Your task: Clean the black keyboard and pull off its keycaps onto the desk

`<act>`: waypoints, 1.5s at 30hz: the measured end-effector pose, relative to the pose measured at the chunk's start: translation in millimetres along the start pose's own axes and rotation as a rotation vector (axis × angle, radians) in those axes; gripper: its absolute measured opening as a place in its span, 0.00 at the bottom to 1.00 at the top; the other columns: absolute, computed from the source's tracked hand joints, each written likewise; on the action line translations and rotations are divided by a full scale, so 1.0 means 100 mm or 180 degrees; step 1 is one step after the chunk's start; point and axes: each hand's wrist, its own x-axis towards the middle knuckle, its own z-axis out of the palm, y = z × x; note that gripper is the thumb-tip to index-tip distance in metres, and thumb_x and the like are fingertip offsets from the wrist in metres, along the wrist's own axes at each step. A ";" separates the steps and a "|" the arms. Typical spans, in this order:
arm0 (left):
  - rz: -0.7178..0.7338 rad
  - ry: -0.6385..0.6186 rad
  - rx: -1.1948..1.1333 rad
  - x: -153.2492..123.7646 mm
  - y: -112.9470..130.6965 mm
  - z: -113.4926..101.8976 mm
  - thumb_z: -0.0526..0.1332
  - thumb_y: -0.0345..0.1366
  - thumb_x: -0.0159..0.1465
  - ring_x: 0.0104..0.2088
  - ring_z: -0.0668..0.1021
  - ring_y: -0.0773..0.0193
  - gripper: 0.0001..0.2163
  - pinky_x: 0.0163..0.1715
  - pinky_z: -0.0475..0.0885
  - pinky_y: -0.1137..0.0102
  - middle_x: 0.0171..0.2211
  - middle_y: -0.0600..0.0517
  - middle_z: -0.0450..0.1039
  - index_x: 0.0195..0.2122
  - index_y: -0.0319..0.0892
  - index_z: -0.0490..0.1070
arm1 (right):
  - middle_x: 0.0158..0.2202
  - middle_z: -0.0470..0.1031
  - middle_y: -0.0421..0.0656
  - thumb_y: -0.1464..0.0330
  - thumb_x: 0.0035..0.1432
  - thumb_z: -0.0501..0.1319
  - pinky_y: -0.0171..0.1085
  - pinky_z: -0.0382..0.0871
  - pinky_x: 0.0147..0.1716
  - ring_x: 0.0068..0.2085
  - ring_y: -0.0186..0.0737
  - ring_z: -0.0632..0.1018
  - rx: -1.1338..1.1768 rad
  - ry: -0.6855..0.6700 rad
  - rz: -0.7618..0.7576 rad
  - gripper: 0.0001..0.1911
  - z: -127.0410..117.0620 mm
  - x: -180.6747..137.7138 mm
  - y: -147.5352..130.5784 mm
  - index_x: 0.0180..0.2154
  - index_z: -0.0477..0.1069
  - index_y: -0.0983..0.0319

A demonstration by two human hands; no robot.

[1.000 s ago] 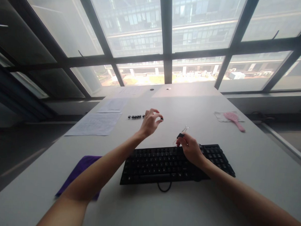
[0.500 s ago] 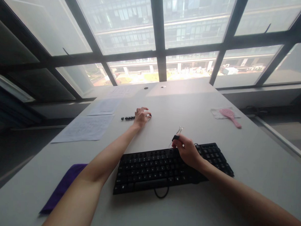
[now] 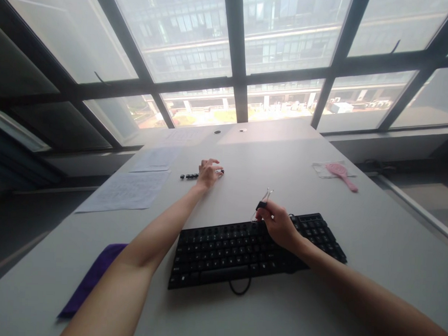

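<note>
A black computer keyboard (image 3: 213, 253) lies on the desk in front of me, its cable looping out below the near edge. My right hand (image 3: 280, 226) is above the keyboard's upper right part, closed around a keycap puller (image 3: 261, 205) with a black grip and wire prongs pointing up. Farther off, my left hand (image 3: 208, 175) rests low over the desk, thumb and finger closed on a small black keycap (image 3: 222, 172). To the left of that hand runs a row of several black keycaps (image 3: 191, 176), partly hidden by it.
Printed sheets of paper (image 3: 125, 190) lie at the left. A purple pouch or cloth (image 3: 91, 281) is under my left forearm. At the right a pink hairbrush (image 3: 341, 173) sits partly on a clear wrapper (image 3: 319, 169). Large windows stand beyond the white desk (image 3: 276, 150).
My left hand has shifted slightly left toward the row, with the keycap at its fingertips. My right hand and the puller have stayed nearly still.
</note>
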 end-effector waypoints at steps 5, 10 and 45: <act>0.0002 0.0009 -0.0014 0.02 0.02 -0.10 0.66 0.33 0.63 0.54 0.64 0.51 0.10 0.53 0.62 0.57 0.55 0.50 0.70 0.45 0.48 0.80 | 0.28 0.75 0.40 0.67 0.66 0.54 0.36 0.67 0.34 0.31 0.38 0.75 0.0057 0.0044 -0.0009 0.10 0.00 0.00 0.01 0.31 0.68 0.60; 0.0014 0.0195 -0.0156 -0.09 0.28 -0.40 0.64 0.32 0.64 0.52 0.67 0.52 0.10 0.52 0.63 0.58 0.54 0.48 0.71 0.46 0.46 0.79 | 0.28 0.75 0.41 0.66 0.66 0.55 0.37 0.67 0.34 0.30 0.38 0.74 0.0316 0.0448 -0.0005 0.10 -0.01 0.03 0.00 0.32 0.69 0.60; 0.0739 -0.0776 -0.1284 -1.56 1.70 -0.49 0.60 0.33 0.67 0.38 0.74 0.60 0.04 0.40 0.70 0.66 0.35 0.51 0.73 0.34 0.43 0.73 | 0.26 0.69 0.40 0.67 0.67 0.56 0.36 0.59 0.31 0.28 0.37 0.68 -0.0897 -0.0108 -0.0815 0.15 -0.16 -0.11 0.09 0.26 0.63 0.60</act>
